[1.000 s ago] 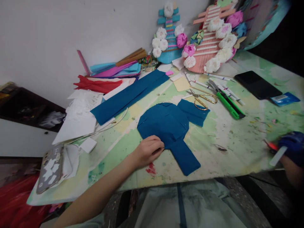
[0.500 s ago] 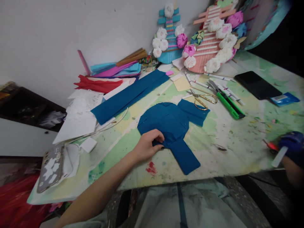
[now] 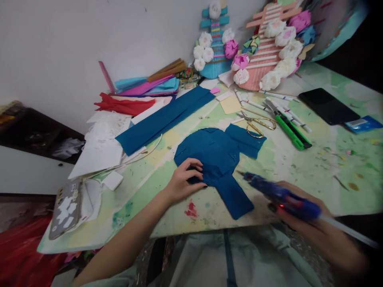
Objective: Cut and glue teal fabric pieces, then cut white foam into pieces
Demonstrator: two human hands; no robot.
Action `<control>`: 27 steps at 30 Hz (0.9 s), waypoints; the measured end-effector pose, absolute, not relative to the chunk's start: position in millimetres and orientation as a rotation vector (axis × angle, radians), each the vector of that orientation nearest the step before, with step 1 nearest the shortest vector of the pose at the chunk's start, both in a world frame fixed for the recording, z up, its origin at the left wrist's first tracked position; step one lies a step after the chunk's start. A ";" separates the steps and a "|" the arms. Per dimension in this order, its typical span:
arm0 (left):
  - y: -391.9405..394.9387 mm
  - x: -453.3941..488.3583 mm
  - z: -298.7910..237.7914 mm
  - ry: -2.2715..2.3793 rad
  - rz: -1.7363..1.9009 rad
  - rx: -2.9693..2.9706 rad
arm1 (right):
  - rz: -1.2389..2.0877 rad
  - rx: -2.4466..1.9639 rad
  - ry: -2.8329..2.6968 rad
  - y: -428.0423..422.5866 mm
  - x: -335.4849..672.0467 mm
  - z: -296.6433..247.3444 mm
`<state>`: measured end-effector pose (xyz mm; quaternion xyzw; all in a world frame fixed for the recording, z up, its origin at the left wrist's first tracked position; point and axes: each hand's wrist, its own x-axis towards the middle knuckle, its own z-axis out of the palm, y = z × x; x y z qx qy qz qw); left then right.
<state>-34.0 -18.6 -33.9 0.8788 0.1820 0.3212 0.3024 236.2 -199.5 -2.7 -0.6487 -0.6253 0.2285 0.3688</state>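
Note:
A dark blue crepe-paper piece (image 3: 209,149) lies flat on the table, rounded in shape, with a blue strip (image 3: 235,197) reaching toward the front edge and another blue strip (image 3: 247,140) at its upper right. My left hand (image 3: 187,181) rests on the lower left of the round piece, fingers apart and slightly curled, thumb at the paper's edge. In my right hand (image 3: 299,215) is a blue hot glue gun (image 3: 281,197), gripped at its body. A white glue stick (image 3: 348,231) trails from its back. The nozzle points left, close to the paper but apart from it.
Gold-handled scissors (image 3: 259,124), a green utility knife (image 3: 291,129), several pens (image 3: 254,104) and a black phone (image 3: 327,105) lie to the right. A long blue paper strip (image 3: 164,119) stretches behind. Two flower-trimmed instrument models (image 3: 215,65) lean at the back; another phone (image 3: 66,209) lies left.
My right hand has swung in from the far right with the glue gun, bringing its nozzle beside the blue paper. The left hand's fingers have spread a little in place.

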 end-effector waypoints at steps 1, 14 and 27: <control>-17.7 -34.3 -34.5 0.471 0.838 2.311 | 0.719 -1.604 -1.693 -189.7 229.5 0.5; -15.2 -36.8 -35.0 0.460 0.794 2.287 | 0.861 -1.475 -1.898 -151.8 203.7 -13.2; -15.1 -37.6 -35.5 0.453 0.786 2.250 | 1.089 -1.613 -1.815 -149.5 204.0 -10.2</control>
